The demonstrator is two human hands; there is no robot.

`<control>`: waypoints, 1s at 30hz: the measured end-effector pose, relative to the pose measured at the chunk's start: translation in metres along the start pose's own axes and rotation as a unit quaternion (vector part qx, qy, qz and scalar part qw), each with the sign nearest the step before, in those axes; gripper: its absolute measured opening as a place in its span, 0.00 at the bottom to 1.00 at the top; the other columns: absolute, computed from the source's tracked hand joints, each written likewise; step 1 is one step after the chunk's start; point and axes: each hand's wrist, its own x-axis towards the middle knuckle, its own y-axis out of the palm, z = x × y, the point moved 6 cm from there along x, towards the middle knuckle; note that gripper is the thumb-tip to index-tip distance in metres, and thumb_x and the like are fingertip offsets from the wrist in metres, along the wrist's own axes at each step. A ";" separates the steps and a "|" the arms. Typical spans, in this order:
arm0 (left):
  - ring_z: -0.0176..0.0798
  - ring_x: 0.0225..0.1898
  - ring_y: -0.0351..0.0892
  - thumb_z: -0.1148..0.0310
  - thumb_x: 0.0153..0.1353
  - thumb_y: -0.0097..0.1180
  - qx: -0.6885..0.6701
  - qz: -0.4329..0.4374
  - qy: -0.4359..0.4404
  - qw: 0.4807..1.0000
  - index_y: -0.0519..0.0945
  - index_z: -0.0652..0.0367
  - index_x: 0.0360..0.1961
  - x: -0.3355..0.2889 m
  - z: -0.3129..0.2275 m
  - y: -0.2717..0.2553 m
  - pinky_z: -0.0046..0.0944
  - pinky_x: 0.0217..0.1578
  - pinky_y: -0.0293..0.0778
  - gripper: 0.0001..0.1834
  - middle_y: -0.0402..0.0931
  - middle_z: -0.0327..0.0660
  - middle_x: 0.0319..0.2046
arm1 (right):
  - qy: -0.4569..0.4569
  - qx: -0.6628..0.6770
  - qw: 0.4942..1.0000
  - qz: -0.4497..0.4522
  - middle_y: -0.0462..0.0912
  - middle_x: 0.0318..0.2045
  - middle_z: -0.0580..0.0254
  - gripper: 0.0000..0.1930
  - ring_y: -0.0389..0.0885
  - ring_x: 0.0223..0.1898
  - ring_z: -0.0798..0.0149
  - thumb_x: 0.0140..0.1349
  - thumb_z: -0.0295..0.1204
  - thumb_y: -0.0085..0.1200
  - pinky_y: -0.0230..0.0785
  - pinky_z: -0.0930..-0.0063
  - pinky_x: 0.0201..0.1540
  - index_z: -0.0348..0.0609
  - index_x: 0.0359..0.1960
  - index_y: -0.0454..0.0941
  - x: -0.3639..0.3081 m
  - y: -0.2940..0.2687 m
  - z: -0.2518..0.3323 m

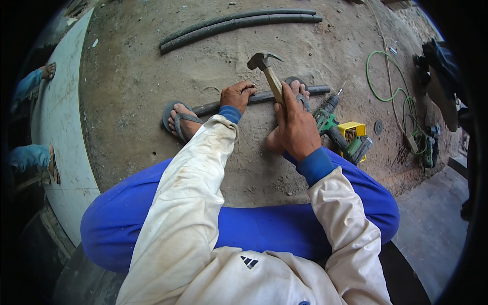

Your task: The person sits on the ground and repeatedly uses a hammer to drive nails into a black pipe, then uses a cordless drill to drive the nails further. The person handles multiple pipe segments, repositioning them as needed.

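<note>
My right hand (297,124) grips the wooden handle of a claw hammer (274,84), its metal head raised above the ground. Closed in a pinch, my left hand (237,96) rests at a dark round pipe (262,97). A tiny light-coloured tip shows at its fingertips, too small to name. The pipe lies crosswise on the dirt between my two sandalled feet, its right end showing past the right foot. Beside my right hand lies a green and black cordless drill (329,119) with a long bit, against a yellow container (352,128) of small brown pieces.
Two more dark pipes (244,25) lie on the dirt farther off. At right are a green hose or cable (376,91), a dark disc (378,127) and another power tool (432,147). A pale board (61,117) runs along the left, with another person's feet (50,71) on it.
</note>
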 end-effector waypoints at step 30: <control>0.48 0.39 0.92 0.65 0.62 0.74 0.031 -0.034 0.028 0.999 0.92 0.57 0.43 -0.008 0.002 0.007 0.42 0.45 0.85 0.11 0.91 0.46 0.40 | -0.007 -0.073 0.997 0.023 0.85 0.41 0.27 0.27 0.85 0.37 0.26 0.77 0.34 0.50 0.77 0.35 0.41 0.44 0.74 0.63 0.023 -0.019 0.015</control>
